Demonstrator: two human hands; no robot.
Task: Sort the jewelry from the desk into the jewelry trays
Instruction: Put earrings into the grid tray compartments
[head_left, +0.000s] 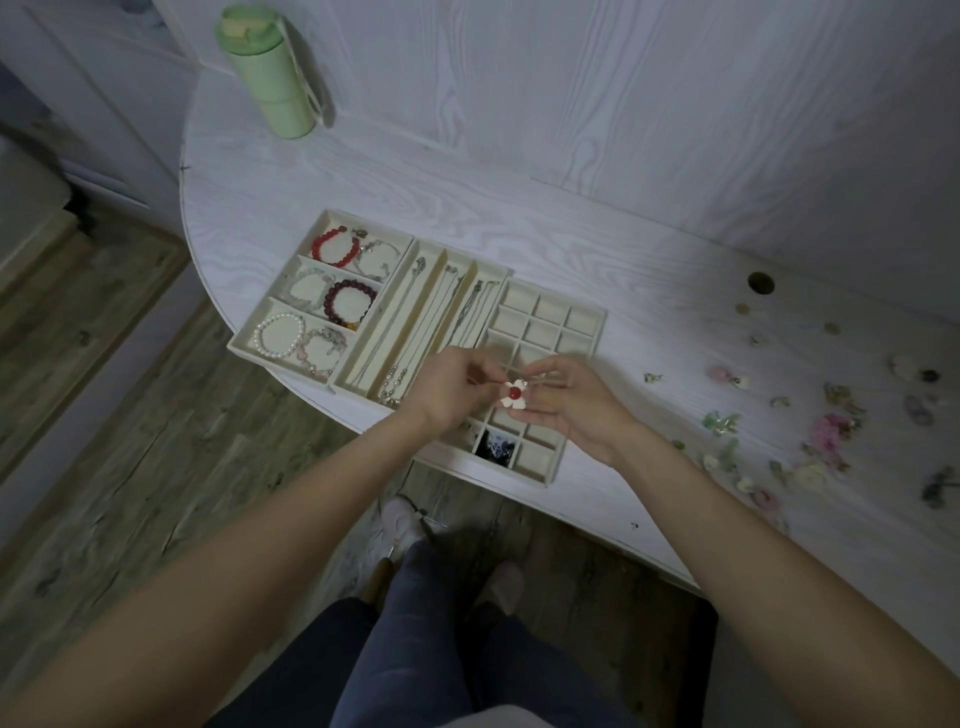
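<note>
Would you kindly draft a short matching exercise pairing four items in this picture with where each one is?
Items:
1. green bottle
2. pearl bracelet
3. white flower earring
4. loose jewelry

Places:
A. scattered on the desk, right of the trays
B. held between both hands over the grid tray
C. nearest compartment of the leftmost tray
D. standing at the desk's far left

Pairs: 1-D, 2-C, 3-B, 4-A

There is only one view, from a camera on the person's head, which looks forward and steeply down at the white desk (597, 234). The desk's near curved edge crosses the middle, close to the camera, with floor and the person's legs below it.
</note>
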